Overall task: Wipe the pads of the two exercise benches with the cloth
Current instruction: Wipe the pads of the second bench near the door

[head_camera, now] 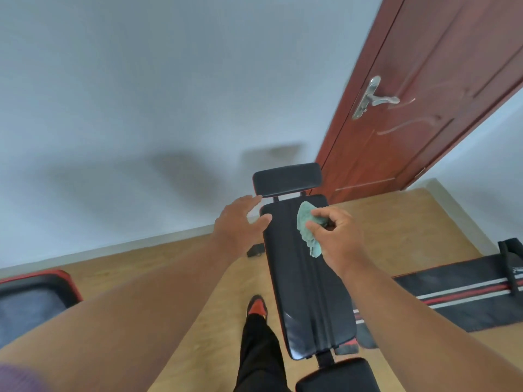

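My right hand [336,239]: pinching crumpled pale-green cloth [307,227] near long black padded bench pad's [305,292] far right edge. My left hand [239,222]: fingers spread at its far left corner.

Cloth [307,227] on bench pad [302,278], door [424,94] behind

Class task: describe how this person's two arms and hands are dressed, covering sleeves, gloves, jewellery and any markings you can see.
Both forearms are bare, with no sleeve reaching them. A blurred purple patch at the lower left corner may be a sleeve on the left upper arm. The left hand and right hand wear no gloves, and no rings, watch or markings show.
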